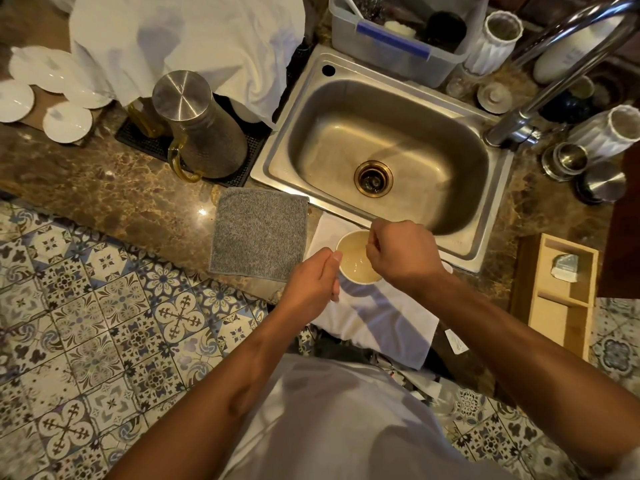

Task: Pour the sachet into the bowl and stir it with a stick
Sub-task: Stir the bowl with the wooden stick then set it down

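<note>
The right hand (403, 256) hides the stick and bowl's (349, 237) right rim.

Bowl (358, 258): white wall and rim; pale yellowish liquid inside.
Cloth under bowl (381, 317): plain white.
Square cloth (258, 233): mottled grey, fine speckle.
Countertop (114, 199): dark brown marble with tan veining.
Sink (381, 140): brushed silver steel; brass-coloured ring at the drain.
Floor tiles (97, 323): cream ground, blue and dark grey floral and cross motifs, pattern differing from tile to tile.
Jug (201, 129): silver metal with finely textured body; amber-yellow handle.
Mat under jug (145, 143): black, gridded.
Plates (65, 123): white.
Draped towel (194, 39): white.
Wooden box (557, 299): light tan.
Tub (398, 46): translucent grey, blue strip.
Shirt (329, 420): pale grey.
</note>
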{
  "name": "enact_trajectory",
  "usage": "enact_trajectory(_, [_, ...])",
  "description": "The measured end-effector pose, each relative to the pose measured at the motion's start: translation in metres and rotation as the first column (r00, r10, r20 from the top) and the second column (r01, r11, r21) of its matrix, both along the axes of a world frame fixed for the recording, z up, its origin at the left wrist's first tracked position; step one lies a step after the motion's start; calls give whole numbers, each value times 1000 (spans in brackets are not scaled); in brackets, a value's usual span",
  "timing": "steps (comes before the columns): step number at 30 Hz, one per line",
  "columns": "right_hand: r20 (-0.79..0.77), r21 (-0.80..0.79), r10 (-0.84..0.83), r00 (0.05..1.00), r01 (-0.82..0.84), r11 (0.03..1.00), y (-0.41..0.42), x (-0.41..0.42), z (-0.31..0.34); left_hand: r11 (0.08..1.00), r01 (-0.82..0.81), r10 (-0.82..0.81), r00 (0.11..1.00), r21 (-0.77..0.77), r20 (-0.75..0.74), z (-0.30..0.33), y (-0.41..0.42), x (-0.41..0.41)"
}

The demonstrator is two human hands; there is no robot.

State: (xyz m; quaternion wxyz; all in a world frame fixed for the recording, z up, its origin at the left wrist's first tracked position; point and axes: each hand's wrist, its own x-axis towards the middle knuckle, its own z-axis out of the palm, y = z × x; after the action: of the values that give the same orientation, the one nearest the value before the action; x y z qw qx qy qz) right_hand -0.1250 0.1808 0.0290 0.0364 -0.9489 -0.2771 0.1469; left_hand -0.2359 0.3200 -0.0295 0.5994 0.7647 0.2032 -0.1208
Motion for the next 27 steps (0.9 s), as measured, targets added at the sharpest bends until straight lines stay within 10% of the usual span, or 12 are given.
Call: enact_trajectory(27, [-90,-143,138,986,-150,978,2,-14,4,1000,-9,9,1000,6,-22,-6,-2,-1])
